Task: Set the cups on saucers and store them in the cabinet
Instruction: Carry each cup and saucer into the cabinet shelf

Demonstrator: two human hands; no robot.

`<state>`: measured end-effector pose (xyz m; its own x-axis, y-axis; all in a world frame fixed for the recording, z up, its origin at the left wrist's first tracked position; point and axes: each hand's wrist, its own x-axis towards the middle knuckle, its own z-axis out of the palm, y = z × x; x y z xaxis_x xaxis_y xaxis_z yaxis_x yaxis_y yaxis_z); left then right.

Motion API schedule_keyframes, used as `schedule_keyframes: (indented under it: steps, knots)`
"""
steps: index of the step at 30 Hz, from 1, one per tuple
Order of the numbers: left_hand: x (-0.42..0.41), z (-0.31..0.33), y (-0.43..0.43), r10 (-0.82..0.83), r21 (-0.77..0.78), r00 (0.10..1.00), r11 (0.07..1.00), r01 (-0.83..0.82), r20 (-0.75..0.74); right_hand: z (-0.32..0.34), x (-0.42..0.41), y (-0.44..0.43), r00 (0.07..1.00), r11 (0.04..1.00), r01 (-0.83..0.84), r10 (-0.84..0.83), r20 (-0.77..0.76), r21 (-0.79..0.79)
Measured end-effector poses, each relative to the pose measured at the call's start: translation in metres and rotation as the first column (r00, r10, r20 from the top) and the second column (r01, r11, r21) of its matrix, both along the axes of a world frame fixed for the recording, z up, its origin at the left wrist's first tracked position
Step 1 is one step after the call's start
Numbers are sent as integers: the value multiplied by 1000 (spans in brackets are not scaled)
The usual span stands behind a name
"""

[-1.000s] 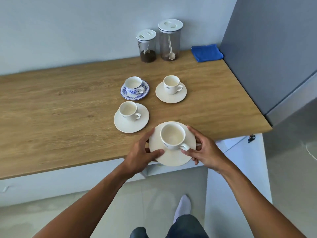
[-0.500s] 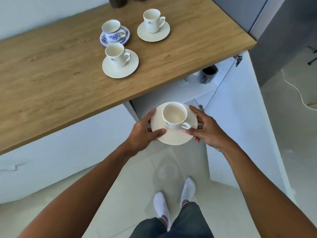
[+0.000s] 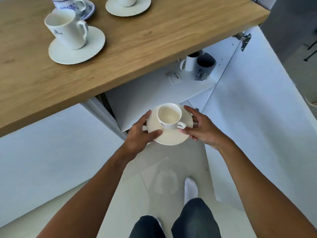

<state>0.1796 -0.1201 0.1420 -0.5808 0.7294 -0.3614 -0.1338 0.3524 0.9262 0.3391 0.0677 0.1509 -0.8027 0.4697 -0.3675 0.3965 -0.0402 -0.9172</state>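
A white cup (image 3: pixel 169 117) stands on a cream saucer (image 3: pixel 169 135) held in the air just in front of the open cabinet's white shelf (image 3: pixel 145 98). My left hand (image 3: pixel 139 133) grips the saucer's left rim and my right hand (image 3: pixel 201 128) grips its right rim, beside the cup's handle. On the wooden counter (image 3: pixel 137 48) above, a white cup (image 3: pixel 67 31) sits on a white saucer (image 3: pixel 92 47). Behind it are a blue-patterned cup on a matching saucer (image 3: pixel 73 4) and another white saucer (image 3: pixel 128 7) with a cup cut off by the frame.
Inside the cabinet, at the back right of the shelf, stand a white mug (image 3: pixel 189 62) and a dark grey mug (image 3: pixel 205 66). The cabinet door (image 3: pixel 257 103) is swung open on the right. My legs and white-socked feet (image 3: pixel 191 188) are on the pale tiled floor.
Both hands have carried the cup and saucer off the counter's edge and down to the open cabinet. My head has dropped lower and nearer, so the shelf and its mugs now show.
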Motion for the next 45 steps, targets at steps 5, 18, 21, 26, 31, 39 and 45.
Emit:
schedule_keyframes:
  steps: [5, 18, 21, 26, 31, 39, 45]
  knots:
    - [-65, -64, 61, 11, 38, 996, 999, -8, -92, -66, -69, 66, 999, 996, -35, 38, -34, 83]
    - [-208, -143, 165, 199, 210, 969, 963, -167, -145, -145, -241, 173, 980, 974, -31, 73, -184, 224]
    - [-240, -145, 179, 202, 133, 947, 976, -173, -248, -150, -270, 184, 981, 976, 5, 37, -190, 216]
    - [-295, -149, 196, 115, -44, 859, 986, -158, -499, -154, -328, 205, 983, 951, 45, 11, -181, 307]
    - [-335, -155, 211, 48, -146, 782, 973, -176, -621, -154, -374, 221, 993, 905, 30, 22, -117, 423]
    - [-364, -160, 245, -7, -211, 711, 957, -200, -703, -157, -408, 256, 995, 876, -50, 85, -51, 480]
    - [-373, -163, 266, -47, -251, 662, 944, -216, -748, -158, -416, 277, 995, 834, -96, 94, 31, 543]
